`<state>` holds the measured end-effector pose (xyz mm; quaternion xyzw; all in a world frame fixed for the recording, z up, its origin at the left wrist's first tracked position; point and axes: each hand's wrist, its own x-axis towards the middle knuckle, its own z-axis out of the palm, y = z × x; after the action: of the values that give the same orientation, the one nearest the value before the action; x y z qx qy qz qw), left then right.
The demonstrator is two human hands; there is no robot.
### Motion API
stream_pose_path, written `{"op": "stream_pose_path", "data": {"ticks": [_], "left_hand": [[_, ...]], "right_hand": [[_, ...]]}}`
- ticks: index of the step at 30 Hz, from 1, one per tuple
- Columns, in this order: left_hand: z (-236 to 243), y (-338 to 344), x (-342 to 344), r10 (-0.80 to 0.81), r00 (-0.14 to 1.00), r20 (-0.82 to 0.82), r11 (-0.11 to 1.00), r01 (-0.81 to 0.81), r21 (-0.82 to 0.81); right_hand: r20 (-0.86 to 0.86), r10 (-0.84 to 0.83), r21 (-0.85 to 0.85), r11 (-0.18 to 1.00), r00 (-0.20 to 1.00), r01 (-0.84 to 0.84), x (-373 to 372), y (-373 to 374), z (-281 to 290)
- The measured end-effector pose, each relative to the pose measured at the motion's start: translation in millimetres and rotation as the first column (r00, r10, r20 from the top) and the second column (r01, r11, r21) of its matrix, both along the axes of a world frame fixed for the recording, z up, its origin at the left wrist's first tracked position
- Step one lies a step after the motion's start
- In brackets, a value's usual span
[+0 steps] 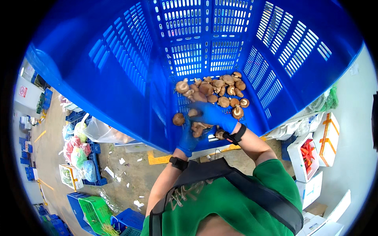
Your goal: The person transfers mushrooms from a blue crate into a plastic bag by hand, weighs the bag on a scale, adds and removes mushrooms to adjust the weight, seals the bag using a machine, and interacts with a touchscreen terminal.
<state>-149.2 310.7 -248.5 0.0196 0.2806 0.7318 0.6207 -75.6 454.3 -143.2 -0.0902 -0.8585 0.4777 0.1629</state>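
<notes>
Left gloved hand and right gloved hand work close together, low over brown mushrooms on the floor of a tall blue crate; blurred, so cannot tell whether either grips any. Mushrooms probably light, springy, easily bruised: best cupped under the caps. Most lie heaped toward the far wall.
</notes>
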Motion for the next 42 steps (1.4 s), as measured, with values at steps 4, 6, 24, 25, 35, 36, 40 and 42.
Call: {"op": "stream_pose_path", "data": {"ticks": [4,6,24,25,35,36,40,42], "left_hand": [[-8,16,22,0.004,0.983,-0.183,0.991,0.020,0.129],[6,21,18,-0.044,0.998,-0.045,0.992,0.049,0.117],[194,-133,-61,-0.435,0.416,-0.798,0.816,0.558,-0.154],[205,-153,-76,-0.423,0.411,-0.808,0.830,0.534,-0.163],[113,-212,-319,0.258,0.932,-0.252,0.949,-0.294,-0.116],[87,-209,-347,0.322,0.938,-0.127,0.922,-0.341,-0.181],[-5,-222,-409,0.398,0.867,-0.300,0.901,-0.432,-0.052],[-9,-229,-411,0.353,0.934,-0.045,0.933,-0.355,-0.049]], "right_hand": [[-0.070,0.424,0.416,0.835,0.903,-0.360,31,42,7],[0.107,0.192,0.175,0.962,0.976,-0.209,32,61,-1],[0.083,-0.393,-0.656,0.670,0.916,0.347,128,-1,-6],[0.146,-0.407,-0.713,0.589,0.902,0.381,142,-33,-2],[0.215,-0.171,-0.699,0.661,0.962,0.273,43,-217,54],[0.200,-0.145,-0.699,0.671,0.969,0.245,30,-227,47],[0.143,-0.081,-0.947,0.277,0.986,0.160,-70,-263,54],[0.094,-0.010,-0.992,0.088,0.996,0.095,-111,-266,49]]}}
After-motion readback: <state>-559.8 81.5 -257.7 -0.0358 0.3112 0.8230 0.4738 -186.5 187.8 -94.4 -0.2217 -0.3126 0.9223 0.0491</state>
